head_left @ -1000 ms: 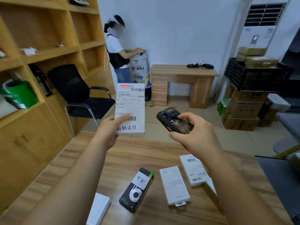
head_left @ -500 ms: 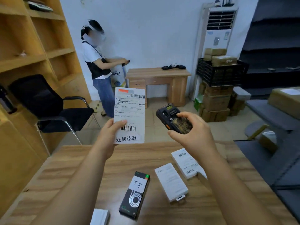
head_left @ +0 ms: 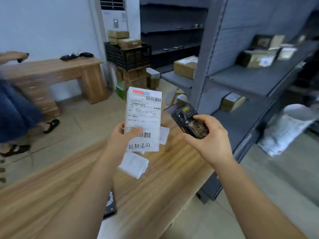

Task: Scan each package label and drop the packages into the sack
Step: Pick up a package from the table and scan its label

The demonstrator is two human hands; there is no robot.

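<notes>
My left hand [head_left: 120, 142] holds a flat white package [head_left: 143, 118] upright over the wooden table [head_left: 51, 195], its shipping label with barcodes and handwriting facing me. My right hand [head_left: 209, 142] grips a black handheld scanner [head_left: 189, 120] just right of the package, its head pointing up and away. Under my hands lie two more white packages [head_left: 133, 164] [head_left: 164, 135] on the table. A black box [head_left: 109, 204] peeks out beside my left forearm. A white sack [head_left: 284, 130] with printing slumps on the floor at the right, beside the shelving.
Grey metal shelving [head_left: 241, 80] with cardboard parcels stands close on the right. A black crate [head_left: 127, 56] on stacked cartons, a standing air conditioner [head_left: 114, 18] and a wooden desk [head_left: 57, 71] line the far wall. Another person's legs [head_left: 15, 114] are at the left.
My view has swung to the right, bringing the grey shelving and the white sack into sight. Both hands keep the package and scanner in about the same pose. The other person has stepped away from the wall.
</notes>
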